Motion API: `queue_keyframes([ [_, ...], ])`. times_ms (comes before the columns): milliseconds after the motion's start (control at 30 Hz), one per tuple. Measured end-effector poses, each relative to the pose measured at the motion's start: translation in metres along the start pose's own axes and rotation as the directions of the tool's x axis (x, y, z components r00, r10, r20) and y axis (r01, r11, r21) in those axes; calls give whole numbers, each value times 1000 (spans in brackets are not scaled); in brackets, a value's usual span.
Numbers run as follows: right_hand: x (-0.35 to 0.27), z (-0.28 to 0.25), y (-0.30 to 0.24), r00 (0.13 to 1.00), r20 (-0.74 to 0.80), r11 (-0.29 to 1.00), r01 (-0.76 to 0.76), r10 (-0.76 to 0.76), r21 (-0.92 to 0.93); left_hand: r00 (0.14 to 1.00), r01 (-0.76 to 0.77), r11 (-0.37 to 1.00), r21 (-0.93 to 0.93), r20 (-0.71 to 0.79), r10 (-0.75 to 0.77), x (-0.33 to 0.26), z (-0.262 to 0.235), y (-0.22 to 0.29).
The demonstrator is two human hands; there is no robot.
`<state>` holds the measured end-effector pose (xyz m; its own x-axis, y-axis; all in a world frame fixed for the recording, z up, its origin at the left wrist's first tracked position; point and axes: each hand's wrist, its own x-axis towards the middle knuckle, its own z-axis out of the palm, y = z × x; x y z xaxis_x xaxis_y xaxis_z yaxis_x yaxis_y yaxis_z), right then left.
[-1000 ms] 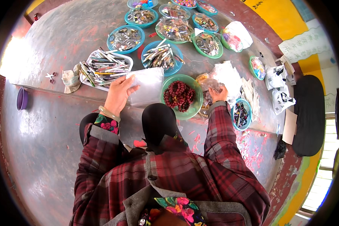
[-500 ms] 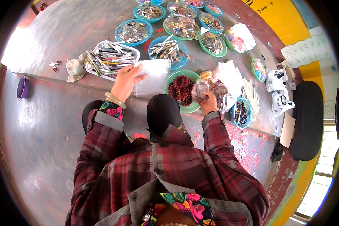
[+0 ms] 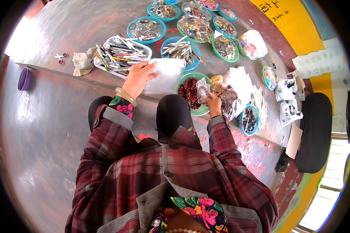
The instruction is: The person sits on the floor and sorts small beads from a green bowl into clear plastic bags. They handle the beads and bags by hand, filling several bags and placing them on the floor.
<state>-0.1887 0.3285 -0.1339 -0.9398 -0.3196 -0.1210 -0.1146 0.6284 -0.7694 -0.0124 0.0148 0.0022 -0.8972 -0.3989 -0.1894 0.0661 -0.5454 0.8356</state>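
My left hand [image 3: 138, 80] is closed on a flat stack of clear plastic bags [image 3: 165, 75], pinched at its left edge between thumb and fingers. My right hand [image 3: 214, 105] grips a small crumpled clear plastic bag [image 3: 202, 91] over the right rim of a green bowl [image 3: 200, 112]. Strings of dark red beads [image 3: 188, 92] lie in that bowl, partly behind the small bag. Touching the bowl's right side are orange-yellow beads [image 3: 217, 86] and a plastic bag of brownish items [image 3: 230, 101], whose contents I cannot make out.
A white basket of pens [image 3: 148, 50] and a blue bowl of pens [image 3: 198, 52] stand beyond my left hand. Several bowls of bagged trinkets [image 3: 146, 30] sit farther off. At right are a blue bowl of dark small items [image 3: 249, 120] and white bags [image 3: 289, 112]. Scissors [image 3: 60, 58] lie far left.
The small plastic bag in my right hand has shifted left over the red beads, uncovering more of the orange-yellow beads. My left hand keeps its hold. The whole view has turned slightly.
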Motion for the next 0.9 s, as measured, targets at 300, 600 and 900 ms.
queue_keyframes([
  [300, 3, -3, -17, 979, -136, 961, 113, -151, -253, 1000, -14, 1000, -4, 7, 14, 0, 2, 0],
  [600, -11, -16, -48, 955, -163, 942, 196, -246, -272, 999, -29, 999, 27, -19, 29, 0, 2, -2],
  [900, -16, -29, -80, 823, -204, 831, 458, -531, -316, 999, -35, 999, 34, -23, 36, 2, 1, -5],
])
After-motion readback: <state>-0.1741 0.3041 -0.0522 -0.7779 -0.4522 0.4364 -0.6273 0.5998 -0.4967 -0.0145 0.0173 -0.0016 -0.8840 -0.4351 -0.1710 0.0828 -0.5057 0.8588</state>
